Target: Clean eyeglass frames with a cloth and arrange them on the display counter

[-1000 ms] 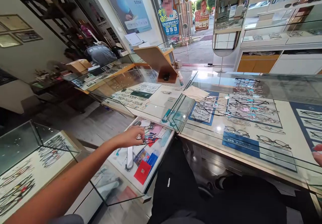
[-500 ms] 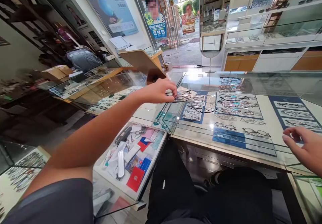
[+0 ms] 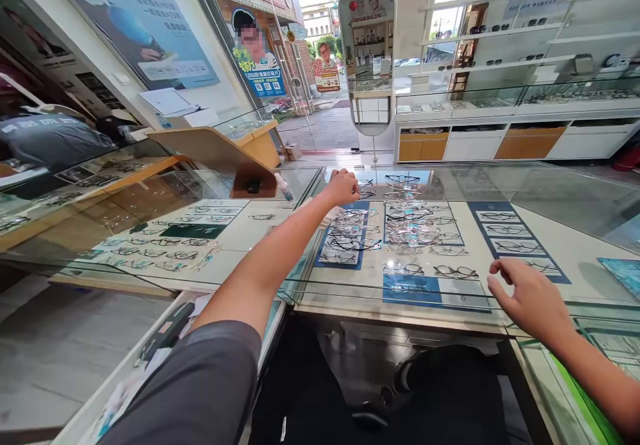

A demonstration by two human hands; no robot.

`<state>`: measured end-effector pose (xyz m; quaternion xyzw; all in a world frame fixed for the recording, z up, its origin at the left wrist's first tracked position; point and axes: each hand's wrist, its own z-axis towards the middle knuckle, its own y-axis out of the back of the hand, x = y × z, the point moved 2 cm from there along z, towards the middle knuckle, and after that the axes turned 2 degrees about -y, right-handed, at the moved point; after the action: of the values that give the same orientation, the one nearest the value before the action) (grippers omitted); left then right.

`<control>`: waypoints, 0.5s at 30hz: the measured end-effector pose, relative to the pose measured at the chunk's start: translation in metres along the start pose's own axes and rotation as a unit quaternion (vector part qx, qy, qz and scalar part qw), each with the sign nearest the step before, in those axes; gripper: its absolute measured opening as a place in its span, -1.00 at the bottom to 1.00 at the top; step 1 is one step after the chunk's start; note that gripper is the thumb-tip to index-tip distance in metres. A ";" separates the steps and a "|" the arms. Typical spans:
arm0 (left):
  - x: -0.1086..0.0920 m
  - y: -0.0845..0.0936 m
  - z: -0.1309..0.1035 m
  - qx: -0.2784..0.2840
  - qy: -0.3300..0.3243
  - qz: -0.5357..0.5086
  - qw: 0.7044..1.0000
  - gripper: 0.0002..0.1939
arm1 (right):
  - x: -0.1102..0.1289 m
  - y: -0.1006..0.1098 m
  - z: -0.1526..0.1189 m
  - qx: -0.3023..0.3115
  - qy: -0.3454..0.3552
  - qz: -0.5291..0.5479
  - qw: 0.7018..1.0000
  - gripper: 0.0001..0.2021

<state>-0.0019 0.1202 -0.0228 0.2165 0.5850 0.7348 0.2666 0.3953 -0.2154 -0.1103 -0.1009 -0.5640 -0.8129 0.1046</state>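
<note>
My left hand [image 3: 344, 187] reaches over the far left part of the glass counter, its fingers closed on a pair of eyeglasses [image 3: 367, 190]. The hand hides part of that frame. Below my wrist, a pale cloth or paper [image 3: 331, 217] shows partly behind the forearm. Dark eyeglasses [image 3: 349, 244] lie over a blue-edged display card nearby. Several more frames [image 3: 423, 222] are spread in rows to the right. My right hand [image 3: 533, 295] hovers near the counter's front edge, fingers loosely curled and apart from the thumb, with nothing in it.
A drawer [image 3: 165, 338] stands pulled out at left, partly under my arm. A brown board [image 3: 220, 155] and a small white bottle [image 3: 284, 186] are on the left counter. An oval mirror [image 3: 369, 52] stands beyond. Glass edges run along the counter's front.
The view has swung right. My left hand has moved farther out over the counter with the eyeglasses. My right hand shows more fully, above the front of the counter.
</note>
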 end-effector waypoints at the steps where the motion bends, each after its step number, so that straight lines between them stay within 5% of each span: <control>1: 0.001 -0.003 0.001 -0.005 -0.001 0.004 1.000 -0.85 | 0.001 0.000 -0.001 -0.001 0.000 -0.002 1.000 -0.73; 15: 0.002 -0.020 -0.020 0.021 -0.044 0.011 0.999 -0.80 | 0.002 0.002 -0.003 0.007 -0.022 -0.019 1.000 -0.73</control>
<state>-0.0132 0.1103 -0.0466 0.2599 0.5856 0.7151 0.2795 0.3940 -0.2190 -0.1093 -0.1070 -0.5735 -0.8085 0.0772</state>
